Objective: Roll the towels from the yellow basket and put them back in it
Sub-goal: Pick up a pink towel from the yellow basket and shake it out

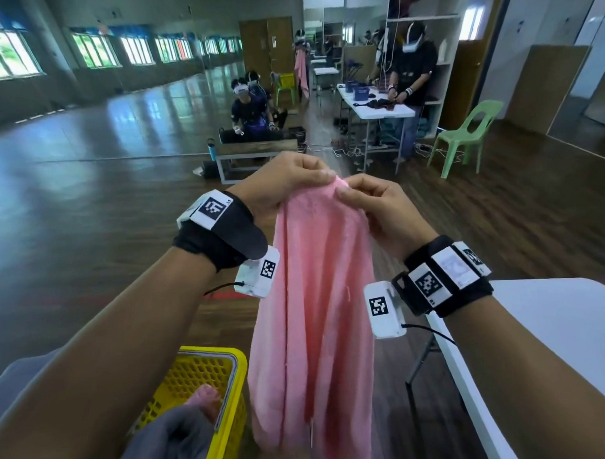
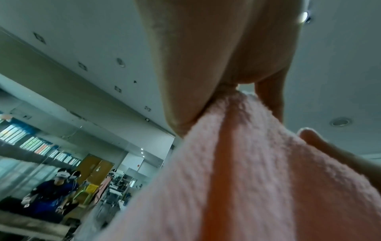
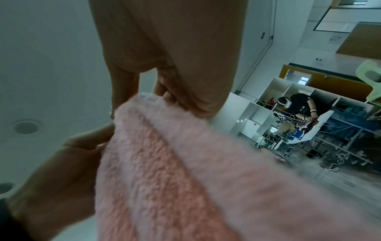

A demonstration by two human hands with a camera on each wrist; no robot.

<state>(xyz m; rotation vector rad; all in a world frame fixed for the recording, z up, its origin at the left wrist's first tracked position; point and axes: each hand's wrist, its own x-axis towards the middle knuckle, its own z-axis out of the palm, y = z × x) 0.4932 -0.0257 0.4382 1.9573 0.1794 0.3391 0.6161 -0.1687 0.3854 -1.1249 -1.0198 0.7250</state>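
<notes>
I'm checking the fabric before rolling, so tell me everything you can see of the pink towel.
The pink towel is soft, fluffy terry cloth, unrolled and hanging in long vertical folds. Its top edge is bunched and pinched by the left hand and the right hand, held close together. Its lower part drops beside the yellow basket, left of the white table.

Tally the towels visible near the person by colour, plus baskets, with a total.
Pink towels: 2, one held up by both hands, one in the basket
Grey towels: 1
Yellow baskets: 1
Total: 4
</notes>
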